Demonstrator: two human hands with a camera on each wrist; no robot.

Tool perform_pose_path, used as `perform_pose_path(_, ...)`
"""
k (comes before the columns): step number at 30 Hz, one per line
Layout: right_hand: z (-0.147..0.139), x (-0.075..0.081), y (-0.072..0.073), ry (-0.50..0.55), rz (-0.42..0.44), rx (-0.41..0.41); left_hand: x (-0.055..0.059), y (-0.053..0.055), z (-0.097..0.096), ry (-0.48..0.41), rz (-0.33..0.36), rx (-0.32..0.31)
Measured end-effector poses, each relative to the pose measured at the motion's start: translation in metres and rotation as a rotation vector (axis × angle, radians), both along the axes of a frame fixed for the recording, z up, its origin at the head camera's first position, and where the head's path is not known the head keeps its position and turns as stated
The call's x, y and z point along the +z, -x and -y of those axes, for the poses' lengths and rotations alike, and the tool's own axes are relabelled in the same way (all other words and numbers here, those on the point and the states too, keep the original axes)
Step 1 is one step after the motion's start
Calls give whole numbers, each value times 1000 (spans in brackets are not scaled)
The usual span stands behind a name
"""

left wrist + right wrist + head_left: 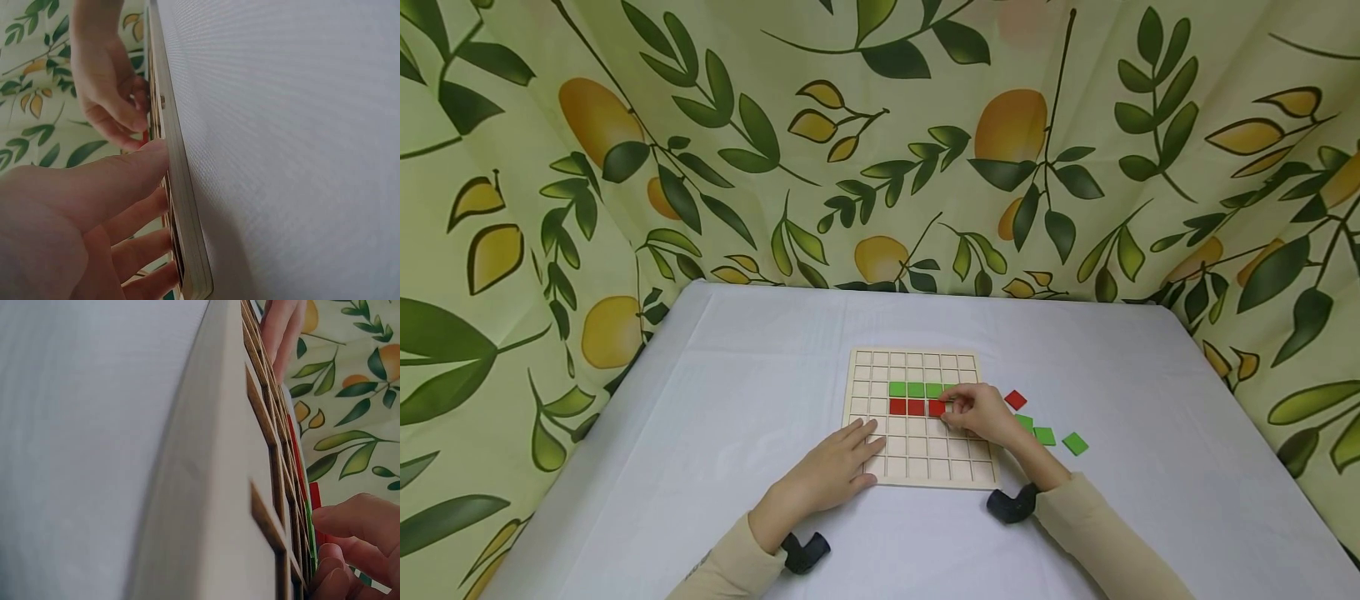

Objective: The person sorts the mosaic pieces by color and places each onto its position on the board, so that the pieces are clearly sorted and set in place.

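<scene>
While our left hand (pixel 835 467) lies spread, our right hand (pixel 983 412) pinches a red tile (pixel 936 408) mid-frame, likely light, best edge-held.

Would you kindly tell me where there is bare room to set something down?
White cloth is bare between the left hand and the table's left edge, between the board and the curtain, and right of the loose green tiles. The board's right side is crowded by the right hand and those tiles.

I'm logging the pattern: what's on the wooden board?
On the board, a row of green tiles and, alongside, red tiles. The right hand, pinching another red tile, hides whatever lies beneath it; the left hand hides part of the left side.
</scene>
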State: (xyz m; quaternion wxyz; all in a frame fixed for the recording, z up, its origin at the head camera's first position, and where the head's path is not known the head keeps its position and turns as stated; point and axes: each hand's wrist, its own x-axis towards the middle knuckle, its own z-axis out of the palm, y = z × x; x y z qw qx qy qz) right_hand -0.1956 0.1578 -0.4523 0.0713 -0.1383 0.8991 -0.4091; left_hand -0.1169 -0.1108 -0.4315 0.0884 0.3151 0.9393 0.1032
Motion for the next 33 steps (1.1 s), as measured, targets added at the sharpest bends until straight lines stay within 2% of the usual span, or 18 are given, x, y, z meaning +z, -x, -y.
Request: perform_pose_path(33,2,-3,3,-2,-4,16,1,0,0,-3,-8,-6)
